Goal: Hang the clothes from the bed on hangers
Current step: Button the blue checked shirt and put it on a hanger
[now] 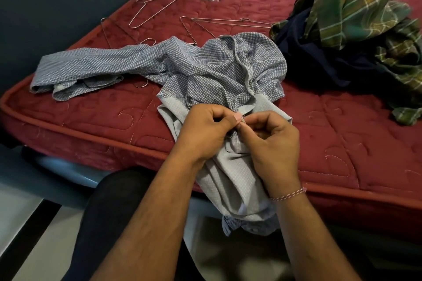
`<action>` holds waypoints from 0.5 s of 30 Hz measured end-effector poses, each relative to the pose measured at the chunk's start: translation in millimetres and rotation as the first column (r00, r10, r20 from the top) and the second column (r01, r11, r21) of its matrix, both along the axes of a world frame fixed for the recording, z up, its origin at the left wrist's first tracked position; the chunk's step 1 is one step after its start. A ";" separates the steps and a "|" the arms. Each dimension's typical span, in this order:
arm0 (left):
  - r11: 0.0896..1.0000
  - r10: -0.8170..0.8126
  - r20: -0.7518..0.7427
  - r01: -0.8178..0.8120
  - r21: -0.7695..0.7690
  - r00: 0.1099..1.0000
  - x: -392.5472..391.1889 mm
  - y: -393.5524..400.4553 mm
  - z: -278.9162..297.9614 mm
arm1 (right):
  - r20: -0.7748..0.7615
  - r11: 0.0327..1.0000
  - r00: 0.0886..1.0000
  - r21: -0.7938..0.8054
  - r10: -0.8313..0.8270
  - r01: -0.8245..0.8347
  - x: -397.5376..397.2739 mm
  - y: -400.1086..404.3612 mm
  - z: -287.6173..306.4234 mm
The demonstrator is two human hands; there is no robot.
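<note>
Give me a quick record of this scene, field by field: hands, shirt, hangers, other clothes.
left hand: pinches the shirt's edge
right hand: pinches the same spot, beside the left
shirt: blue checked, crumpled, hanging over the mattress edge, on no hanger yet
hangers: several wire ones, loose behind the shirt
other clothes: plaid shirt on a dark garment, far right

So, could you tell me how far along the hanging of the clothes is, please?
Nothing looks hung yet. The wire hangers lie bare on the mattress. In hand: both the left hand and right hand pinch the front of the grey shirt, apparently at a button. Left: getting that shirt onto a hanger, then the plaid garment and dark garment piled at the right.
</note>
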State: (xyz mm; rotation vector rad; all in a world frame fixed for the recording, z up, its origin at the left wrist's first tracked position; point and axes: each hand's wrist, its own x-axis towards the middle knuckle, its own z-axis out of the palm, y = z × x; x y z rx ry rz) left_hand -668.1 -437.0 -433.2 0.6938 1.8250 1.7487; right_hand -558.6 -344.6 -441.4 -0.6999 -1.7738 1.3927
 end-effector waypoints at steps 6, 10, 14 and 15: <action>1.000 -0.003 -0.007 0.003 0.002 1.000 -0.9 0.1 -2.2 | -0.078 0.994 0.996 -0.093 0.045 -0.052 0.7 -0.5 1.8; 0.999 0.011 -0.134 -0.017 -0.042 0.991 2.4 2.5 -3.9 | -0.107 0.988 0.994 -0.144 0.032 -0.047 2.9 0.3 4.8; 0.998 -0.008 -0.201 -0.005 -0.066 0.980 1.2 1.4 -6.5 | -0.099 0.976 0.994 -0.208 0.043 -0.063 3.4 1.0 7.5; 0.998 -0.011 -0.210 -0.004 -0.070 0.978 0.8 1.2 -7.4 | -0.093 0.974 0.995 -0.218 0.041 -0.061 3.5 1.7 7.6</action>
